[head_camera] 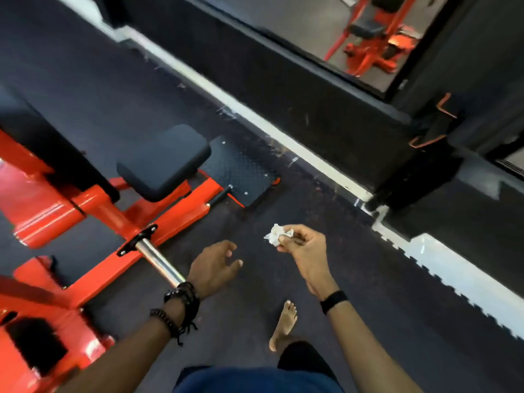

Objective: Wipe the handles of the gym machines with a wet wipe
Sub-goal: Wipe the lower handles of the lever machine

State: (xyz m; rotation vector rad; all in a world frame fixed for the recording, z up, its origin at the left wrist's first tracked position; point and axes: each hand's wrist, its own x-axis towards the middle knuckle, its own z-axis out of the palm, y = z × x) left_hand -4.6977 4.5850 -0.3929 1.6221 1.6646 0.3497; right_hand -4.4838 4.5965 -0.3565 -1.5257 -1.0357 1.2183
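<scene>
Two hands: left hand [213, 268], right hand [304, 248]. One crumpled wet wipe [276, 234]. One red gym machine [85, 211] nearby, with one black seat pad [163, 161], one chrome bar [158, 260], one footplate [241, 170]. One bare foot [284, 324]. One mirror [326, 26].

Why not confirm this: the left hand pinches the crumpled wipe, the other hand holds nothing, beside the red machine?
Wrong hand. The head view shows the right hand pinching the crumpled wipe; the left hand holds nothing, beside the red machine.

Right hand [304, 248] pinching, left hand [214, 266] relaxed
</scene>
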